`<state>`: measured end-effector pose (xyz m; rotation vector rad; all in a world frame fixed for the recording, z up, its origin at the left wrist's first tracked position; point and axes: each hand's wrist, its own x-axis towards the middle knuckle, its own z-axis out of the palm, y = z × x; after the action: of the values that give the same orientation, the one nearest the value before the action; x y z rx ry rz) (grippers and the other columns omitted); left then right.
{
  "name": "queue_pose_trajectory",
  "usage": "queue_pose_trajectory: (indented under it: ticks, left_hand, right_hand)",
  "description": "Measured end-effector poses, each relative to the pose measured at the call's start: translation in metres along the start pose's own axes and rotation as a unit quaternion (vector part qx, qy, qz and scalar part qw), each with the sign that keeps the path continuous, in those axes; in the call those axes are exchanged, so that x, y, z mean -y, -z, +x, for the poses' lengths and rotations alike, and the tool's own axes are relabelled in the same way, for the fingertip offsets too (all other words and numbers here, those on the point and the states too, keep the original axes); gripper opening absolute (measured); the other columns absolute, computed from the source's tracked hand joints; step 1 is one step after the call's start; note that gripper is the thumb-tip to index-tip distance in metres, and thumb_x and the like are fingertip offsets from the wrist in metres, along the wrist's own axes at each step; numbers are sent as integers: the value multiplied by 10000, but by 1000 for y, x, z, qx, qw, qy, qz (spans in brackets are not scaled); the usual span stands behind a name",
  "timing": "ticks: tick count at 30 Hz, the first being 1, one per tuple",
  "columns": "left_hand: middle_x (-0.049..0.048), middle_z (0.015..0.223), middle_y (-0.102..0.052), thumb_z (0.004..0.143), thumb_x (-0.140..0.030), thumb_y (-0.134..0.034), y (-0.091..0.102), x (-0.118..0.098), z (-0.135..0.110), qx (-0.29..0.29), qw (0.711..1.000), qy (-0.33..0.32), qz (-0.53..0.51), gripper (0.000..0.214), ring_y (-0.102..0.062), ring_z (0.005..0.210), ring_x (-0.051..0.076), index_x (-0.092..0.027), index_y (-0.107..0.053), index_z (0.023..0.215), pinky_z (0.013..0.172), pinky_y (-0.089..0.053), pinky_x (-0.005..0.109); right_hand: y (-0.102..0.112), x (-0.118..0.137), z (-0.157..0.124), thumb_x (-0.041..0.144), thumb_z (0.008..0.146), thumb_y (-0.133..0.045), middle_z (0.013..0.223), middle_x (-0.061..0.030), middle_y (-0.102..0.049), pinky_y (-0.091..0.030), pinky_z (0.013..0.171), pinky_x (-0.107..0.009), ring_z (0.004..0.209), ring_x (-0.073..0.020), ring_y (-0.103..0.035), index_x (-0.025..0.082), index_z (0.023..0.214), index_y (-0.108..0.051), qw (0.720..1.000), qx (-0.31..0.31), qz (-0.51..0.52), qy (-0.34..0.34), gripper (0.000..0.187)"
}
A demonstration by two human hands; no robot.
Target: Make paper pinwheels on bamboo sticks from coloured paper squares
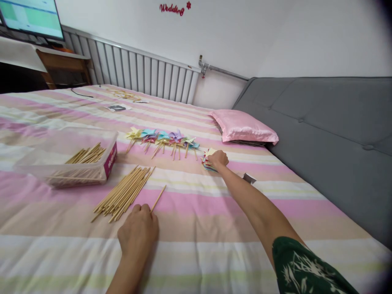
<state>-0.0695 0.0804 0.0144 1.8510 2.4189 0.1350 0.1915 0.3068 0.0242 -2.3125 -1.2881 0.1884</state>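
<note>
My left hand (138,232) rests on the striped bed sheet (196,228), fingers curled round the near end of a single wooden stick (159,197). Just left of it lies a loose bundle of wooden sticks (124,194). My right arm reaches far forward. My right hand (218,159) is closed on a stack of coloured paper pieces (207,161). Behind that stack lies a row of finished paper pinwheels (162,139) on sticks.
A clear plastic box (61,161) with more sticks stands at the left. A pink pillow (243,127) lies by the grey headboard (330,134). A small grey object (249,178) sits beside my right forearm. A radiator (137,71) and a monitor (30,17) are at the back.
</note>
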Motion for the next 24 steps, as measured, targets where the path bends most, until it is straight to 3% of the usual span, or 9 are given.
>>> queue_pose_trajectory:
  ticks: [5,14,19,22,24]
  left_hand:
    - [109,959,-615,871,-256,-286,4,0,-1,8,1000,2,-4,334,-622,809,249,-172,-609,841,530,-341,321]
    - [112,950,-608,880,-247,-256,10,0,-4,15,1000,-10,-19,359,-623,828,271,-160,-602,846,531,-352,336]
    - [117,944,-613,878,-250,-256,8,1,-3,8,1000,-13,-14,358,-625,818,269,-163,-602,843,536,-361,334]
    - [118,945,-617,876,-253,-253,6,3,-2,5,1000,-15,-17,363,-628,810,274,-163,-604,846,537,-371,341]
    - [127,944,-622,876,-251,-248,7,4,-1,3,1000,-14,-17,373,-631,806,277,-159,-609,852,544,-383,343]
  right_hand:
    - [9,-14,8,325,885,-531,1142,-77,-574,-499,826,-398,976,-192,-584,168,1129,-550,998,32,45,-16,291]
    - [17,-25,4,322,882,-534,1165,-78,-558,-505,815,-400,980,-204,-581,162,1157,-533,987,9,158,0,317]
    - [20,-23,-5,321,884,-535,1161,-81,-557,-508,809,-404,972,-199,-584,157,1168,-521,985,-14,170,5,329]
    - [31,-20,-14,320,877,-535,1083,-77,-600,-505,781,-370,917,-186,-597,147,1082,-569,987,-46,155,19,271]
    - [42,-17,-25,292,831,-546,958,-80,-657,-483,745,-323,873,-201,-606,154,914,-629,986,-77,140,41,181]
